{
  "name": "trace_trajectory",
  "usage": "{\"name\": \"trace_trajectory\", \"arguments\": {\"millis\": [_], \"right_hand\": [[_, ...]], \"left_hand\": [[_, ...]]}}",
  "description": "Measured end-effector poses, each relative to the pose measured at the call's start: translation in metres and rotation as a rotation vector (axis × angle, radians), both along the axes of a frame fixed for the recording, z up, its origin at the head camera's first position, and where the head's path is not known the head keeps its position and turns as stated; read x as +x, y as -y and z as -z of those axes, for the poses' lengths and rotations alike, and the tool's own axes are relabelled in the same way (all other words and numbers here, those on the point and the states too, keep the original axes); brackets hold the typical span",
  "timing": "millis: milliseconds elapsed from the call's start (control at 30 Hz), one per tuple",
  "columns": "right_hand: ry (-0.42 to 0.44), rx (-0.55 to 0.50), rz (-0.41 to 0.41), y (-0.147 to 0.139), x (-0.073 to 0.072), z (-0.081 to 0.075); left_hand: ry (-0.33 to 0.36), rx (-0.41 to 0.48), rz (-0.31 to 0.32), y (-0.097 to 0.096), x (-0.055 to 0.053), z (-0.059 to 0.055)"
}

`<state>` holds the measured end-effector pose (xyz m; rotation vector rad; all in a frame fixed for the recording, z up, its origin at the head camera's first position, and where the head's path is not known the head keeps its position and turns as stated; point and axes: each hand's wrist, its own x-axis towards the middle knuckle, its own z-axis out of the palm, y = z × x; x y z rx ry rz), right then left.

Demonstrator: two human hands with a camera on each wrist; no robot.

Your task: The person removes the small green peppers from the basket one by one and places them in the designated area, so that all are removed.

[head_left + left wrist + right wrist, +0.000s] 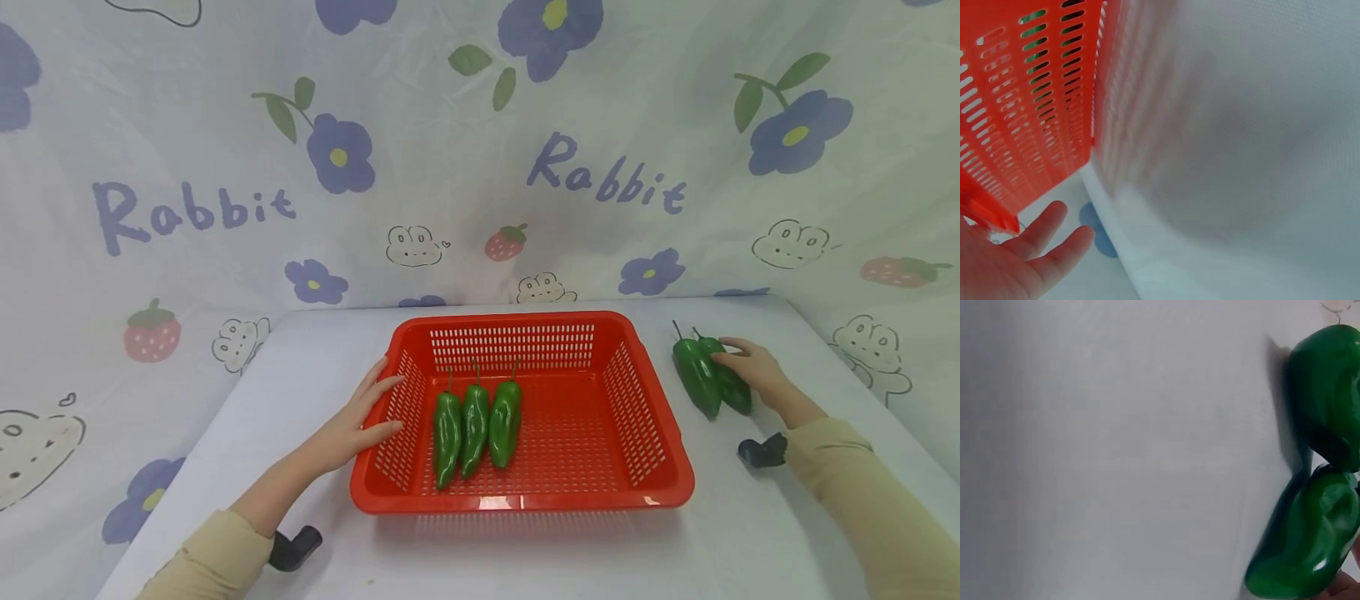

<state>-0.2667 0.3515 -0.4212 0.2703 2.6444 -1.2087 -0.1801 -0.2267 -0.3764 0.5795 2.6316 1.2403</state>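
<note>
Three green peppers (475, 425) lie side by side in the left half of a red plastic basket (525, 502). My left hand (352, 421) rests on the basket's left rim, its fingers extended; in the left wrist view two fingers (1066, 256) stick out beside the slotted wall. To the right of the basket, two more green peppers lie against each other on the table. My right hand (757, 371) holds the right-hand pepper (733, 392), with thumb and fingers around its upper part. The left-hand pepper (696, 377) of this pair lies next to it, stem pointing away.
A white cloth covers the table (315, 358), and a patterned curtain (450, 150) hangs behind it. Black wrist-camera pieces (762, 451) show below each forearm. Table surface separates the basket's right wall from the pair of peppers.
</note>
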Motion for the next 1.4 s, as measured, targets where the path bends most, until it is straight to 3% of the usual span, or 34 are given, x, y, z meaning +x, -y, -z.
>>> {"name": "trace_trajectory", "arguments": {"millis": [367, 733, 967, 1400], "right_hand": [[0.073, -0.075, -0.046, -0.004, 0.003, -0.005], [0.110, -0.049, -0.046, -0.011, 0.001, -0.011], [0.083, -0.046, -0.069, -0.015, 0.001, -0.019], [-0.017, -0.095, -0.092, -0.021, 0.001, -0.049]], "left_hand": [[0.011, 0.022, 0.007, 0.001, 0.001, 0.002], [0.011, 0.021, 0.005, 0.001, 0.000, 0.003], [0.013, 0.017, 0.003, 0.001, 0.001, 0.003], [0.012, 0.016, 0.000, 0.000, 0.000, 0.001]]}}
